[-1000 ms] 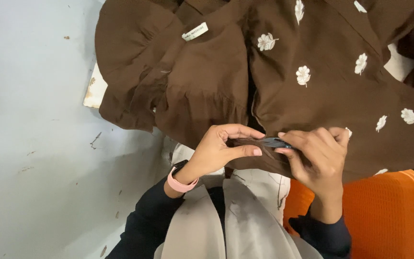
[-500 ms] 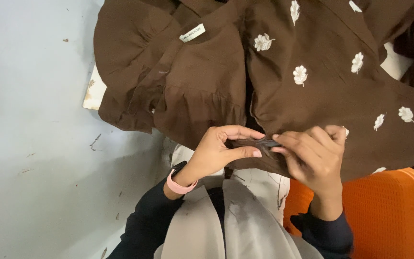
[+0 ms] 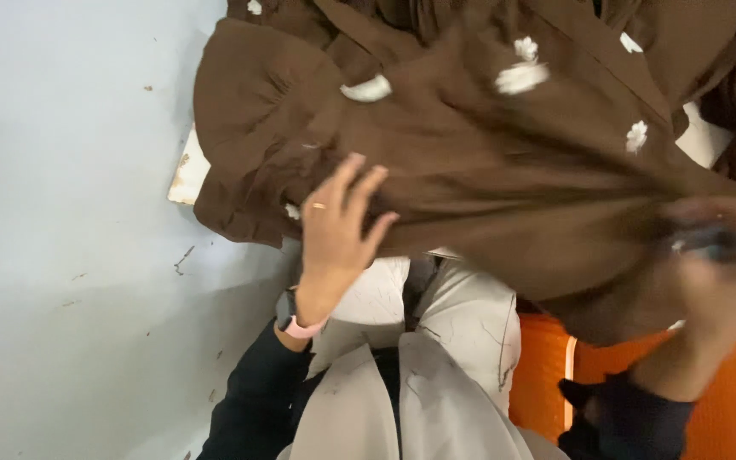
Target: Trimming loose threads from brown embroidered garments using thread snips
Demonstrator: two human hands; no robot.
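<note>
the brown garment [image 3: 487, 170], scattered with small white flowers, lies spread across the upper part of the view and hangs down over the person's lap. its gathered, ruffled part sits at the left, over a pale table edge [image 3: 187, 175].

left hand [image 3: 338, 226]: fingers spread apart and raised, the back of the hand toward the camera, a thin ring [image 3: 319, 205] on one finger. the fingertips lie against the lower edge of the cloth, just beside the ruffled part; the hand grips nothing. a pink watch strap [image 3: 301, 326] sits on the wrist above a black sleeve.

right hand [image 3: 713, 264]: heavily blurred. it is bunched at the cloth's lower right, where folds run tight toward it from the middle of the garment. the fingers appear closed on the fabric, and a small dark object [image 3: 709, 243] shows among them; what it is cannot be told.

below the garment, a beige apron or vest [image 3: 436, 366] covers the lap. an orange chair [image 3: 726, 409] shows at the lower right. the floor [image 3: 61, 255] at the left is pale grey.
</note>
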